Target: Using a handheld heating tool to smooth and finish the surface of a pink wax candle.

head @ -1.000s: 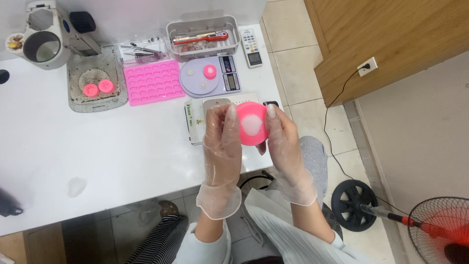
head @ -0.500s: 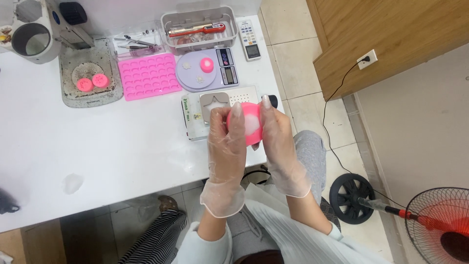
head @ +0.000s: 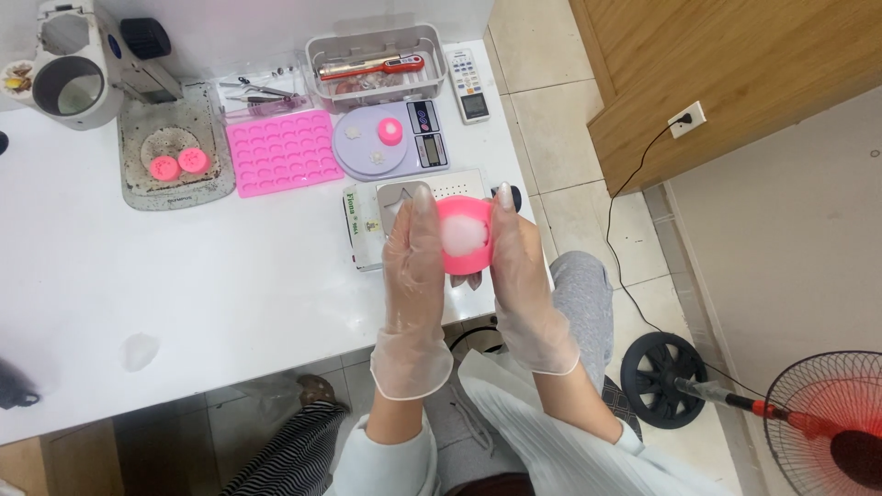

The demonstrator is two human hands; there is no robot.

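Pink dough disc (head: pixel 464 237) with its white centre sits above the table edge (head: pixel 276 349), pinched between my gloved left hand (head: pixel 413 266) and right hand (head: pixel 516 266); I press evenly, keeping the filling centred.

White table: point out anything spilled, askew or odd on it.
A small whitish smear lies alone on the bare white table, apart from the tools. The grey tray holding two pink pieces looks dusted with white residue. Nothing else stands out.
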